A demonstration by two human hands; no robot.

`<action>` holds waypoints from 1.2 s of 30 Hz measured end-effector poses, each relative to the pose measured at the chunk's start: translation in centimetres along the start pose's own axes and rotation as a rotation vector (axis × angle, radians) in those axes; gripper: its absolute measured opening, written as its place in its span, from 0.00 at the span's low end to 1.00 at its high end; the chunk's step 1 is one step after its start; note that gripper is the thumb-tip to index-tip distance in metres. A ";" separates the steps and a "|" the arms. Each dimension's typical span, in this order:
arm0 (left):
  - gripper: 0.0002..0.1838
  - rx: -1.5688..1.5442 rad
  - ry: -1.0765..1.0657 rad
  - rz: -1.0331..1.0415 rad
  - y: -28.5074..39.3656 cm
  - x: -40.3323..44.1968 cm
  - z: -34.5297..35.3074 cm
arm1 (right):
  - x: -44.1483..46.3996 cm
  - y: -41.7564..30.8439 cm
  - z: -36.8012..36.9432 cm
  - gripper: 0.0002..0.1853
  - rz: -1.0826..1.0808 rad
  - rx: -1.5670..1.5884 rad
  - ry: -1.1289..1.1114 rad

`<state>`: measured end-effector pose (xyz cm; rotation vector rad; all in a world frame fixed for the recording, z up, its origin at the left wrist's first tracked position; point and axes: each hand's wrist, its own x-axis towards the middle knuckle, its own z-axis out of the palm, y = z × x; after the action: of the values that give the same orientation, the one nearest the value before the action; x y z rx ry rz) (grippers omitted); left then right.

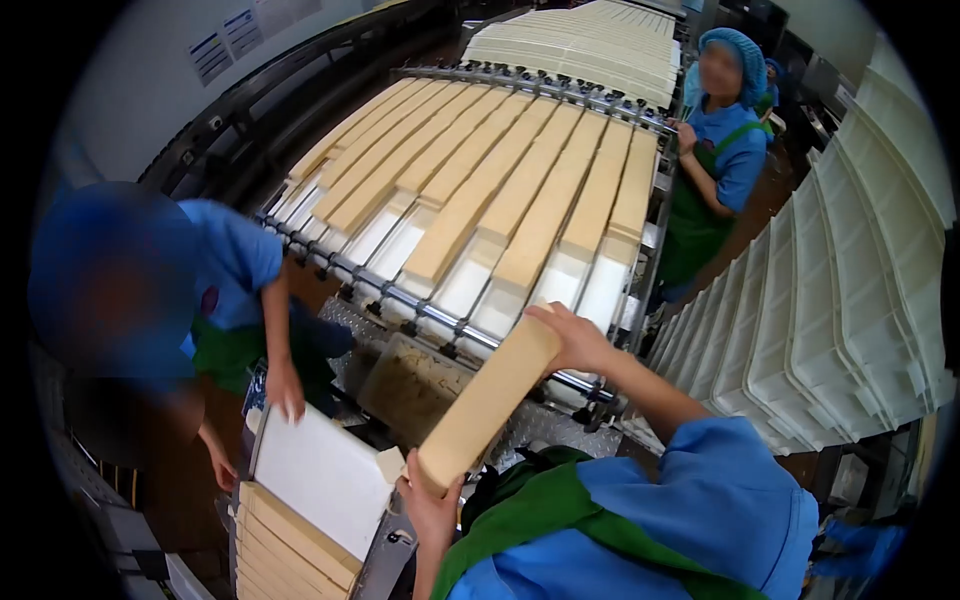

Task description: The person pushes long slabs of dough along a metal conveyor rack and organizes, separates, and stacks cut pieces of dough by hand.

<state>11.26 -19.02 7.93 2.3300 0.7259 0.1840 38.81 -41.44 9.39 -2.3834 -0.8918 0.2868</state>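
Note:
Between my two hands I hold a long, pale-yellow block (490, 405), slanted above the gap between the conveyor and the lower table. My left hand (430, 510) is wrapped round its near end. The far end is in the grip of my right hand (575, 342), close to the front edge of the conveyor (465, 290). A small cream-coloured piece (391, 464) lies by my left fingers. Rows of similar long blocks (535, 235) lie side by side on the white lanes of the conveyor. What the blocks are made of I cannot tell.
Another person (235, 260) stands at left, one hand over a white surface (320, 475). More beige strips (285, 540) lie below it. A grey bin (410, 385) sits under the conveyor's edge. Stacked white crates (810, 300) rise at right, near a second person (720, 150).

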 end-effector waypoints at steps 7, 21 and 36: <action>0.38 -0.291 -0.172 0.037 6.4 -1.3 5.3 | -1.1 15.5 0.5 0.43 0.290 0.099 0.109; 0.38 -0.396 -0.290 0.076 12.1 2.3 14.3 | 5.9 23.9 -2.8 0.36 0.330 -0.276 0.278; 0.42 -0.536 -0.607 -0.050 12.6 10.0 18.3 | 7.3 24.7 -6.0 0.46 0.615 -0.305 0.230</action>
<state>31.05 -31.72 1.56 1.7133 0.3651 -0.3090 59.79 -54.42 -0.14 -2.8573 -0.0798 0.1054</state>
